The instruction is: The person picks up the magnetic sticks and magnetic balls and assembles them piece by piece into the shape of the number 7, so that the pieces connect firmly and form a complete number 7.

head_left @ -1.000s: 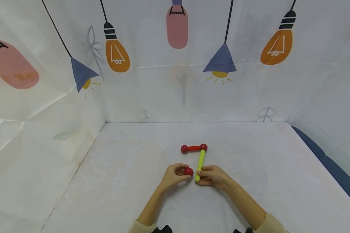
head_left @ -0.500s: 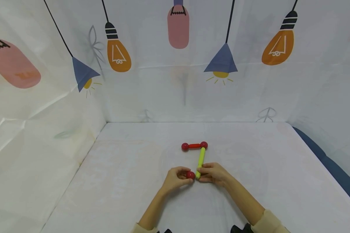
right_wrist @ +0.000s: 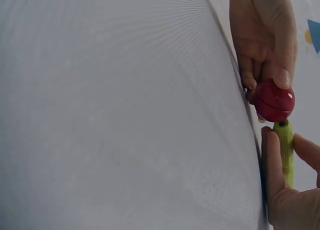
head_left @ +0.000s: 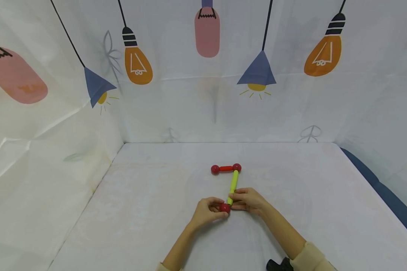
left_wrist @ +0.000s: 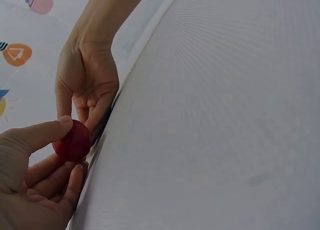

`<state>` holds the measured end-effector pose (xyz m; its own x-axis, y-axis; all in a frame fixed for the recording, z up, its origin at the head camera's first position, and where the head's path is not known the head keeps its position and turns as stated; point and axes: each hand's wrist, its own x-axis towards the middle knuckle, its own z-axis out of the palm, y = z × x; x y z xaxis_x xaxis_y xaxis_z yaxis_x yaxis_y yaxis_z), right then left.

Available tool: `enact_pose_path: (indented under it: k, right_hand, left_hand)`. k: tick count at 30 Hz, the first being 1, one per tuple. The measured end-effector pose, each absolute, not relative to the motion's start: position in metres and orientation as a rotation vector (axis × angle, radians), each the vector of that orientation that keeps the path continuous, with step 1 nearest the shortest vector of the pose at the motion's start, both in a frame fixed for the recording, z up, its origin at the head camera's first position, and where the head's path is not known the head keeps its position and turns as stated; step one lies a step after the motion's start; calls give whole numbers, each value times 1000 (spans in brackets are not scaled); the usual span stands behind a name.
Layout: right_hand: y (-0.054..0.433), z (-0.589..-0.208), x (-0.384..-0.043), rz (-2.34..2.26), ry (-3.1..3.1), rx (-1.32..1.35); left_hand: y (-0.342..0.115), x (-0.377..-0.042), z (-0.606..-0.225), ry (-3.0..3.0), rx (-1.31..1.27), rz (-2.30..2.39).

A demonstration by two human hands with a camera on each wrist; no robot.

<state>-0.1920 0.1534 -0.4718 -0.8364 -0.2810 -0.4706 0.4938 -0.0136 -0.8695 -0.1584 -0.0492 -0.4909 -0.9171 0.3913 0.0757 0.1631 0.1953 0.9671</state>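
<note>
A glossy red ball (head_left: 225, 208) is pinched between the thumb and fingers of my left hand (head_left: 207, 212). My right hand (head_left: 249, 201) pinches a yellow-green rod (head_left: 233, 183) near its lower end. In the right wrist view the rod's end (right_wrist: 283, 132) meets the red ball (right_wrist: 275, 102), or nearly so. The rod's far end touches a second red ball (head_left: 237, 167). From there a short red rod (head_left: 226, 168) runs left to a third red ball (head_left: 215, 169). The left wrist view shows the held ball (left_wrist: 74, 142) under my thumb; the rod is hidden there.
The pieces lie on a white tabletop (head_left: 149, 210). Behind it hangs a white sheet (head_left: 190, 109) printed with lamps and bulbs, also at the left and right sides. A dark blue object (head_left: 376, 180) shows beyond the table's right edge.
My left hand has brought its red ball rightward and slightly nearer to me, to the yellow-green rod's lower end. The rod and joined pieces have shifted slightly away from me with my right hand.
</note>
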Motion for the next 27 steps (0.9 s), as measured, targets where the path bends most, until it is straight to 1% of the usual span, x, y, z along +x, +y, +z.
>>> enact_pose_path:
  k: [4, 11, 20, 27]
  right_hand:
    - [151, -473, -194, -1912, 1734, 209]
    - [149, -473, -194, -1907, 1758, 203]
    - [148, -471, -192, -1875, 1805, 271]
    - [156, -471, -187, -1876, 1811, 144]
  left_hand:
    - [-47, -156, -488, 2288, 510, 1810]
    - [-48, -143, -455, 2266, 528, 1834]
    - [-47, -143, -456, 2271, 518, 1839]
    - [-45, -140, -451, 2356, 541, 1766]
